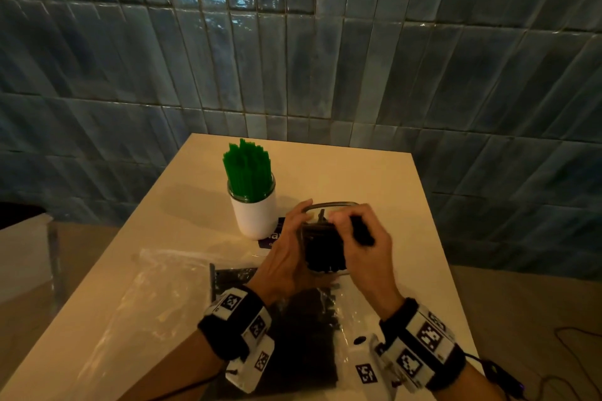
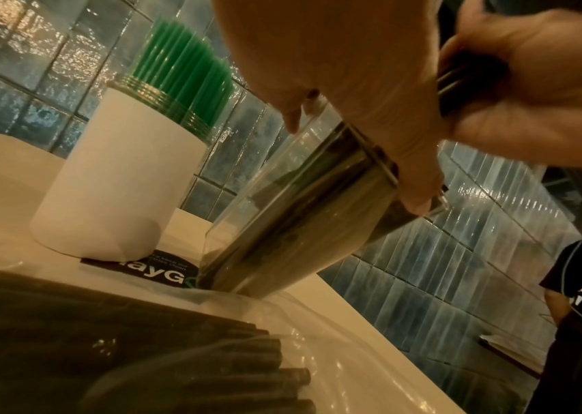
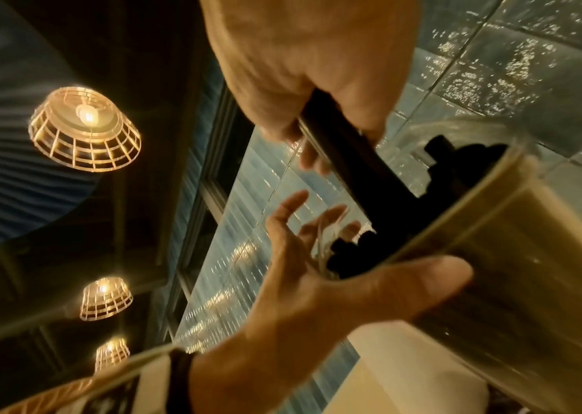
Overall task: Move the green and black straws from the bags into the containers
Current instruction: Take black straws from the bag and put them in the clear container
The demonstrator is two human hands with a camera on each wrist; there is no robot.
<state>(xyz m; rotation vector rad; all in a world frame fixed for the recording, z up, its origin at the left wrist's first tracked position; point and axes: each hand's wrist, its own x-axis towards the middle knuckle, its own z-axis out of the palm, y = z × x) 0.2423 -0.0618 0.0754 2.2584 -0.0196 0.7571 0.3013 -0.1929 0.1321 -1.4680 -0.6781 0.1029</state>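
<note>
From my feed, the empty clear bag lies flat at the table's left. Just right of it stands the white jar, packed with upright green straws and sitting on a dark printed card. My left hand wraps the clear plastic container, thumb on the near wall, fingers spread along its far side; the container is tilted, its base on the table (already loaded with black straws). My right hand grips a bundle of black straws, their ends entering the container's mouth. Below my wrists lies the second bag, holding more black straws.
</note>
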